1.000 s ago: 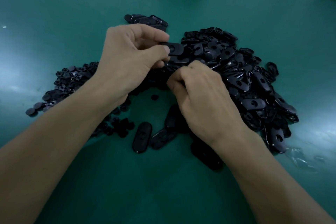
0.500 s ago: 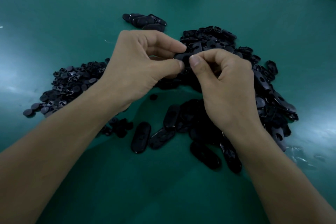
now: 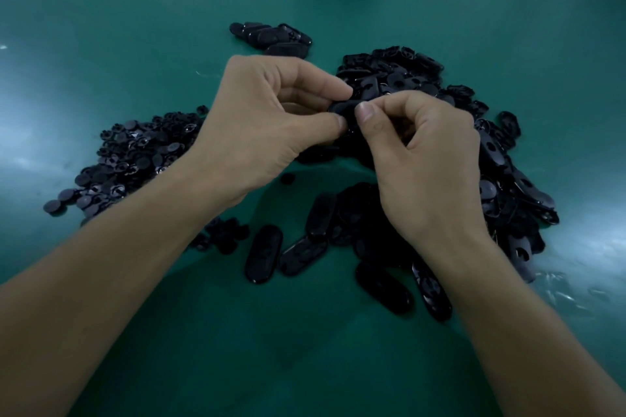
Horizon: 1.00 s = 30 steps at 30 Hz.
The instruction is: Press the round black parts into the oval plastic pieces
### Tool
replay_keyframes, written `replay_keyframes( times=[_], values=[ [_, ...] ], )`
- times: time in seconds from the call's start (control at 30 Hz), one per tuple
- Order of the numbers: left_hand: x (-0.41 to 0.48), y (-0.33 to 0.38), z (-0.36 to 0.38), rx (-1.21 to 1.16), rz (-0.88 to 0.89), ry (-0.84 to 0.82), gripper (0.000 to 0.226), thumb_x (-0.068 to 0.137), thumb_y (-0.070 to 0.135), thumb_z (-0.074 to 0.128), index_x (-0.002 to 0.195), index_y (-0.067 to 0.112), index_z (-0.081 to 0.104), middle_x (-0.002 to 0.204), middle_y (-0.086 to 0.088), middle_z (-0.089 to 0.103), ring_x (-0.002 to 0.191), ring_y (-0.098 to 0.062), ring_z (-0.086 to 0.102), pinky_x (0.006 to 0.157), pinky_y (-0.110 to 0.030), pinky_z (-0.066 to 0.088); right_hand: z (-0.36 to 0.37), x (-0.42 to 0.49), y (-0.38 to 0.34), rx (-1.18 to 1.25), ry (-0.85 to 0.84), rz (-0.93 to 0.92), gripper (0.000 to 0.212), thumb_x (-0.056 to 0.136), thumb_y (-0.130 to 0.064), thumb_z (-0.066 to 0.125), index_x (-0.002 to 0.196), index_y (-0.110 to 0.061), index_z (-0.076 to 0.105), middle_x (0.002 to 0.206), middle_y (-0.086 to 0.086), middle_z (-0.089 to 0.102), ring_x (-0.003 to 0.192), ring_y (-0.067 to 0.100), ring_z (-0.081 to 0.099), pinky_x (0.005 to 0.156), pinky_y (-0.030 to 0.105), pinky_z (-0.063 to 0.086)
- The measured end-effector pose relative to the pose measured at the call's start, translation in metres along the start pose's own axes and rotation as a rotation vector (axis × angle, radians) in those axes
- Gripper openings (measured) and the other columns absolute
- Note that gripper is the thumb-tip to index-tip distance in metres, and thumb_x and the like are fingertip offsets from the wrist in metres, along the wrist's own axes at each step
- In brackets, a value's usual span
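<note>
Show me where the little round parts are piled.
In the head view the round-part pile lies on the green table, left of the left hand.

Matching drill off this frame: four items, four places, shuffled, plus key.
Items
1. round parts pile
2. large oval pieces pile
3. held oval piece
4. small oval stack

Places
A. pinched between left hand and right hand
B. apart, beyond both hands
C. left of the left hand
D. behind and right of the right hand

Pairs: 1-C, 2-D, 3-A, 4-B
</note>
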<state>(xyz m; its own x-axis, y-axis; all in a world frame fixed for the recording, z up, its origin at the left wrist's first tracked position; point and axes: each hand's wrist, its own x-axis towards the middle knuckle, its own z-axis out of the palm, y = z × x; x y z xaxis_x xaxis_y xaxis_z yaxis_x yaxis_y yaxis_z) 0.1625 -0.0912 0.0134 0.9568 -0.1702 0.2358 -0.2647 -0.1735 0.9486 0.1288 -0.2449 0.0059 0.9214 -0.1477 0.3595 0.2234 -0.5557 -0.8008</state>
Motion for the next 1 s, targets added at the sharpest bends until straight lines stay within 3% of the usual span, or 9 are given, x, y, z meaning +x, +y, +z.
replay_keyframes(
  times=[0.1, 0.33, 0.47, 0.6, 0.7, 0.8, 0.9, 0.97, 1.0],
  values=[
    [0.000, -0.001, 0.001, -0.011, 0.013, -0.002, 0.025, 0.074, -0.001, 0.083, 0.086, 0.020, 0.075, 0.080, -0.005, 0.076, 0.072, -0.011, 0.071, 0.075, -0.028, 0.062, 0.000, 0.000, 0.000, -0.017, 0.001, 0.005, 0.018, 0.098, -0.028, 0.062, 0.081, -0.032, 0.067, 0.082, -0.011, 0.066, 0.069, 0.000, 0.056, 0.065, 0.013, 0.039],
    [0.000, -0.004, 0.005, 0.046, 0.044, 0.014, 0.026, 0.074, 0.002, 0.081, 0.083, 0.026, 0.075, 0.074, 0.007, 0.076, 0.068, -0.003, 0.070, 0.067, -0.014, 0.053, -0.001, 0.001, 0.000, -0.070, -0.006, 0.020, 0.016, 0.096, -0.026, 0.067, 0.080, -0.025, 0.072, 0.076, -0.011, 0.065, 0.064, 0.000, 0.053, 0.062, 0.013, 0.037],
    [-0.004, -0.004, 0.009, 0.187, 0.144, 0.037, 0.024, 0.074, 0.007, 0.080, 0.082, 0.029, 0.074, 0.074, 0.012, 0.075, 0.068, -0.004, 0.072, 0.064, -0.017, 0.056, 0.000, -0.001, -0.001, -0.097, 0.019, -0.001, 0.014, 0.094, -0.022, 0.069, 0.082, -0.022, 0.076, 0.077, -0.012, 0.068, 0.069, 0.003, 0.058, 0.064, 0.021, 0.043],
    [-0.009, -0.003, 0.014, 0.323, 0.246, 0.085, 0.019, 0.076, 0.007, 0.080, 0.087, 0.021, 0.074, 0.075, 0.015, 0.072, 0.067, 0.001, 0.069, 0.064, -0.010, 0.052, 0.001, 0.001, -0.003, -0.057, -0.021, 0.000, 0.019, 0.096, -0.019, 0.066, 0.080, -0.020, 0.077, 0.068, -0.018, 0.066, 0.065, 0.004, 0.063, 0.057, 0.014, 0.044],
    [-0.009, -0.003, 0.013, 0.353, 0.251, 0.148, 0.011, 0.078, 0.014, 0.079, 0.085, 0.019, 0.073, 0.072, 0.013, 0.071, 0.066, -0.003, 0.069, 0.063, -0.018, 0.056, 0.004, -0.001, -0.004, -0.001, -0.084, 0.010, 0.033, 0.100, -0.023, 0.059, 0.070, -0.015, 0.071, 0.058, -0.016, 0.057, 0.053, 0.008, 0.051, 0.049, 0.015, 0.036],
    [-0.008, -0.003, 0.010, 0.374, 0.240, 0.175, 0.009, 0.080, 0.016, 0.077, 0.087, 0.019, 0.073, 0.072, 0.010, 0.071, 0.066, -0.008, 0.069, 0.063, -0.027, 0.058, 0.006, -0.002, -0.007, 0.007, -0.141, -0.020, 0.034, 0.103, -0.026, 0.053, 0.071, -0.025, 0.065, 0.077, -0.009, 0.060, 0.072, 0.003, 0.053, 0.063, 0.011, 0.038],
    [-0.004, -0.004, 0.005, 0.370, 0.202, 0.162, 0.014, 0.080, 0.011, 0.074, 0.087, 0.023, 0.071, 0.076, 0.007, 0.073, 0.069, -0.011, 0.070, 0.066, -0.034, 0.059, 0.007, -0.004, -0.006, 0.010, -0.189, -0.033, 0.023, 0.102, -0.028, 0.054, 0.092, -0.023, 0.075, 0.087, -0.004, 0.061, 0.081, 0.002, 0.054, 0.069, 0.008, 0.039],
    [-0.001, -0.005, 0.003, 0.347, 0.168, 0.161, 0.017, 0.078, 0.012, 0.073, 0.085, 0.028, 0.069, 0.078, 0.006, 0.073, 0.071, -0.012, 0.071, 0.069, -0.036, 0.060, 0.008, -0.006, -0.004, -0.008, -0.131, -0.041, 0.024, 0.100, -0.028, 0.059, 0.118, -0.022, 0.073, 0.092, -0.004, 0.060, 0.082, -0.002, 0.054, 0.072, 0.005, 0.040],
    [0.000, -0.004, 0.002, 0.316, 0.142, 0.150, 0.018, 0.078, 0.013, 0.074, 0.084, 0.029, 0.068, 0.078, 0.005, 0.074, 0.072, -0.012, 0.071, 0.071, -0.038, 0.060, 0.007, -0.006, -0.003, -0.030, -0.082, -0.060, 0.025, 0.099, -0.026, 0.061, 0.121, -0.024, 0.072, 0.093, -0.004, 0.060, 0.082, -0.003, 0.054, 0.073, 0.005, 0.040]
  ],
)
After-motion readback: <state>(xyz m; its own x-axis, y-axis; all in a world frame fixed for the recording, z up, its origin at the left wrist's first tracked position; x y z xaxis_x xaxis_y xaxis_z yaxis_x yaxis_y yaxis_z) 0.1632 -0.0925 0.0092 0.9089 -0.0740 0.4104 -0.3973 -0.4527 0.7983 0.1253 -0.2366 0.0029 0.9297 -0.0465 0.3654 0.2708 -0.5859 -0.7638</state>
